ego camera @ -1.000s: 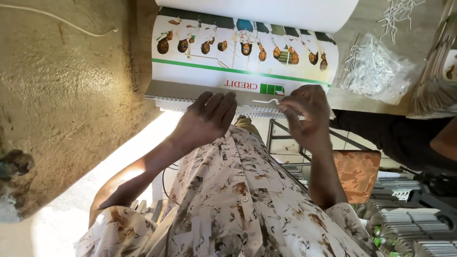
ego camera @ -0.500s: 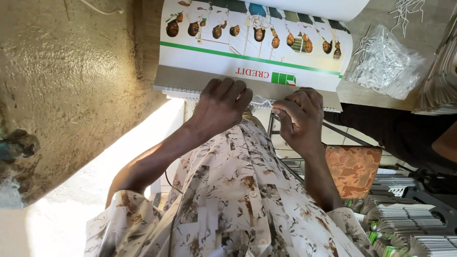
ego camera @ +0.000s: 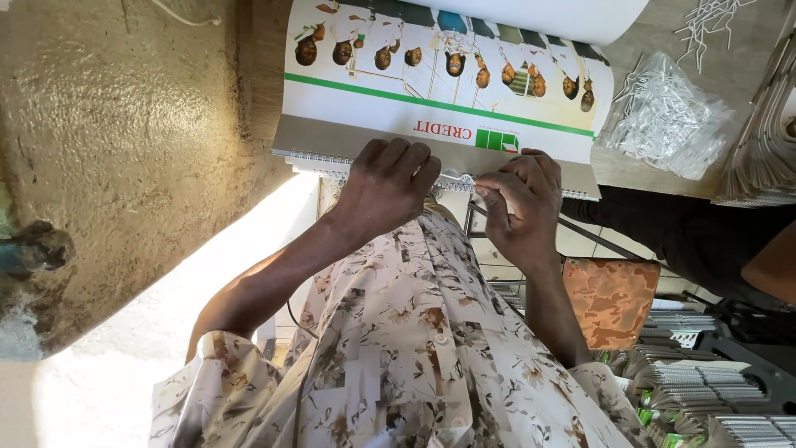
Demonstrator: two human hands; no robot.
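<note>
While both hands meet at the calendar point(ego camera: 431, 124) wire binding point(ego camera: 452, 181), left hand point(ego camera: 385, 187) pressing flat, right hand point(ego camera: 518, 195) grip pinched on the wire

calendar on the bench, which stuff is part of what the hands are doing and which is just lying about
In use:
left hand
right hand
calendar
wire binding
white hanger

Lying about:
bag of wire hangers
loose hangers
stacked calendars

Bright daylight throughout, blown out to white glare on the floor point(ego camera: 124, 365) at lower left. Soft shadow under both forearms. Sharp on the patterned shirt point(ego camera: 406, 357), slightly soft and stretched toward the frame corners.
</note>
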